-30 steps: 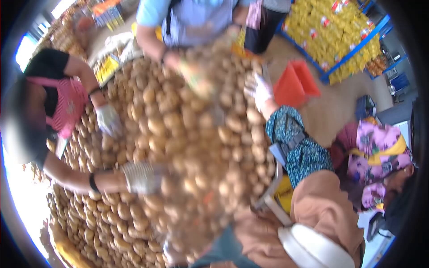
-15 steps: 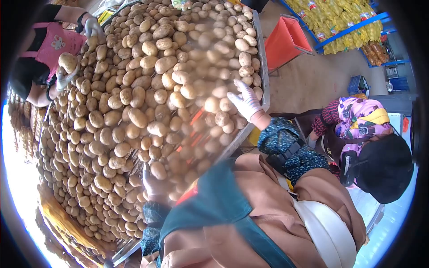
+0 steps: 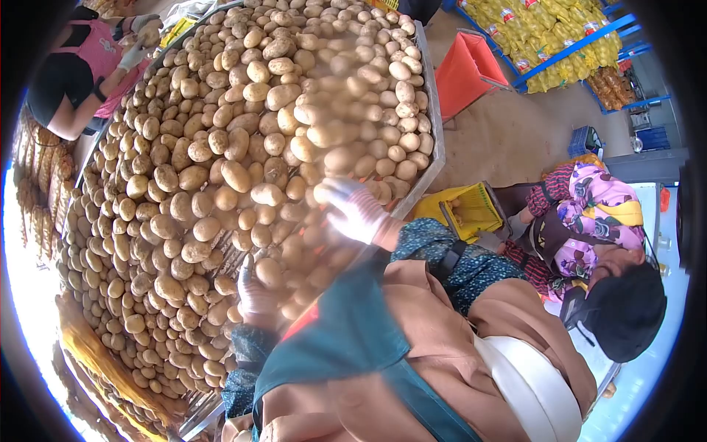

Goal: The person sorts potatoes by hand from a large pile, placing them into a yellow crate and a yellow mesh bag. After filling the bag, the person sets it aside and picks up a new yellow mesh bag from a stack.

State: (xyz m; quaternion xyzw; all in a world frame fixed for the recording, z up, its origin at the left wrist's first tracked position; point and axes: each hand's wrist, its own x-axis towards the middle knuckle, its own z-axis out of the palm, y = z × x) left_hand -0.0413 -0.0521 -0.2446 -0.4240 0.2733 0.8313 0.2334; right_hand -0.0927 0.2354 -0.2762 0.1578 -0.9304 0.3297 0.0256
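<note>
Potatoes (image 3: 193,178) cover a large metal-edged sorting table (image 3: 436,147) in front of me. My right hand (image 3: 359,214), in a pale glove, reaches over the near right part of the pile. Its fingers are stretched out and slightly apart, the tips blurred against the potatoes. My left hand (image 3: 258,298), also gloved, lies low at the near edge of the pile. One finger points up along the left side of a potato (image 3: 269,272); a dusty or smeared patch of the picture partly hides the others. No grip on a potato shows in either hand.
Across the pile a person in a pink apron (image 3: 92,51) handles potatoes. On my right a person in a floral top (image 3: 589,199) bends beside a yellow crate (image 3: 464,210). An orange-red bin (image 3: 471,70) and a blue rack (image 3: 578,48) of yellow net bags stand beyond.
My right hand has drawn left and toward me over the pile. My left hand has stayed beside the potato. The person on the right has turned, and the yellow crate shows more.
</note>
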